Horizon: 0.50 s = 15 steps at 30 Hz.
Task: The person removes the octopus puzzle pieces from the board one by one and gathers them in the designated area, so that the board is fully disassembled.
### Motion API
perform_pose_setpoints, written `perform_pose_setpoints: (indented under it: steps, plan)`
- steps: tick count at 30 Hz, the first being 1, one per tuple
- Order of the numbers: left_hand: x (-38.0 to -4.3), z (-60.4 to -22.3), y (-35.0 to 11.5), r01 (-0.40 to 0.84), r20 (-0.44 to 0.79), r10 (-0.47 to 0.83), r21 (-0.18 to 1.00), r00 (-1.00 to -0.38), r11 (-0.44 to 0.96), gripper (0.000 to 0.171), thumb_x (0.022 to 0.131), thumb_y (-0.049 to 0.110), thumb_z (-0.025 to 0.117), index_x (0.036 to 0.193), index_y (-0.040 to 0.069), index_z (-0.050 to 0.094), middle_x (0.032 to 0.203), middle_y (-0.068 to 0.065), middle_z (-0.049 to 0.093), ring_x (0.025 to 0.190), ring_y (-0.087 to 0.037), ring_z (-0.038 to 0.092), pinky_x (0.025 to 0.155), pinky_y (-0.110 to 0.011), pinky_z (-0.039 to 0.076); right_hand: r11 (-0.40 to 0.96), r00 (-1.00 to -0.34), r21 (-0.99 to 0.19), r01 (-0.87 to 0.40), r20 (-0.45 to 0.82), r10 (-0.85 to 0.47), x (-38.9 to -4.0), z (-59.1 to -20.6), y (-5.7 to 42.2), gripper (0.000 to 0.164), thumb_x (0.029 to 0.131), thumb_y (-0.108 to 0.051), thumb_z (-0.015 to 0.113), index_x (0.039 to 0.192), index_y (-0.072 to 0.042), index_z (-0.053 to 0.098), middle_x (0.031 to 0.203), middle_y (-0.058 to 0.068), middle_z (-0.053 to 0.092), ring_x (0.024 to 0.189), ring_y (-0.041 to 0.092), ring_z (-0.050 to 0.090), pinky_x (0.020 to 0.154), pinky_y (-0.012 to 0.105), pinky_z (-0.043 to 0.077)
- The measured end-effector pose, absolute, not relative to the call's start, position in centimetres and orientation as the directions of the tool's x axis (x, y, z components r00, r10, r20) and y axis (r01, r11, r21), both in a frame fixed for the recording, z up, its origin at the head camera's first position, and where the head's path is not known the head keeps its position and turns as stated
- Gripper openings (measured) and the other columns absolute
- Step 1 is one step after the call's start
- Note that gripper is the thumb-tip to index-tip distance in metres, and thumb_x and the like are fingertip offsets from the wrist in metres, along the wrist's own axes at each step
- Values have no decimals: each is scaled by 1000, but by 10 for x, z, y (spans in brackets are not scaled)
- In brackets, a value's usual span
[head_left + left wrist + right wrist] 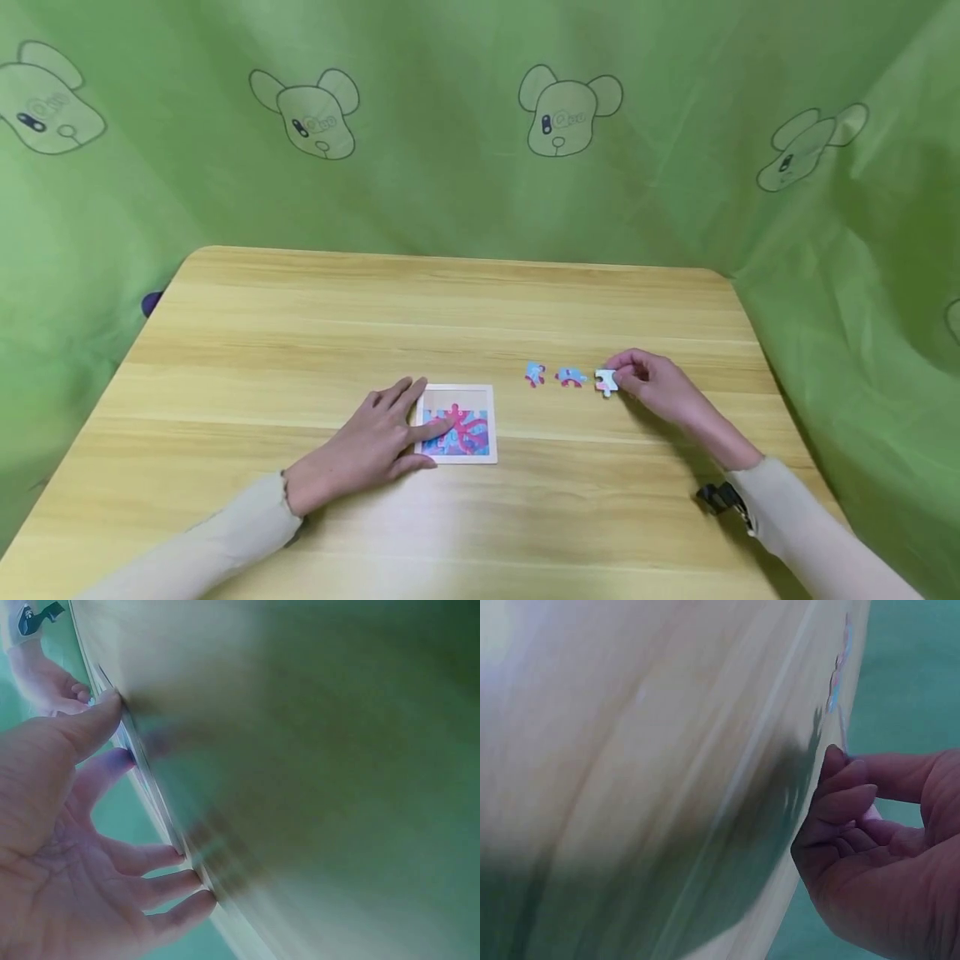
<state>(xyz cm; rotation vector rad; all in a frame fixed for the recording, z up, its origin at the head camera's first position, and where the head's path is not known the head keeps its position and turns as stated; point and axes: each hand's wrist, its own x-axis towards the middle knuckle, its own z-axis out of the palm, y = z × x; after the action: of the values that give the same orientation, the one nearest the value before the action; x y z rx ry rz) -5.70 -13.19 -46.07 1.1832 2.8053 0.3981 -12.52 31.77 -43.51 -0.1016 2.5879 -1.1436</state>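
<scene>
Right hand (660, 387) pinches a puzzle piece (607, 383) by its side, toward the table's (300, 333) right edge. Left hand (378, 437), fingers apart, rests on the puzzle frame (492, 425), roughly mid-table. Judged risks: shallow pinch, piece slips; uneven left-hand pressure, fitted pieces (474, 443) shift.

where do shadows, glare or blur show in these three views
Head: fairly sharp, pale sheen on the wood-grain tabletop below the puzzle frame; left wrist: tabletop blurred, dark patches by the left hand; right wrist: glare upper left, broad shadow beside the right hand.
</scene>
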Motion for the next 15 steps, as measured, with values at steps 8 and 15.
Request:
perform_pose_setpoints:
  steps: [8,15]
  plan:
    - [-59,-459,-132,683,28,704,276,-709,677,57,105,50,70,156,26,63,166,-37,35,152,-56,36,109,-74,41,723,-958,-691,28,-226,-178,-132,-439,319,23,110,-9,64,127,6,69,102,9,64,93,24,55,77,32,47]
    - [-58,-462,-133,704,53,717,251,-695,664,57,105,50,71,157,26,63,165,-37,38,150,-56,39,108,-71,43,770,-969,-638,-7,-186,-163,-127,-439,321,31,111,-20,67,129,5,64,110,12,63,100,28,56,84,40,47]
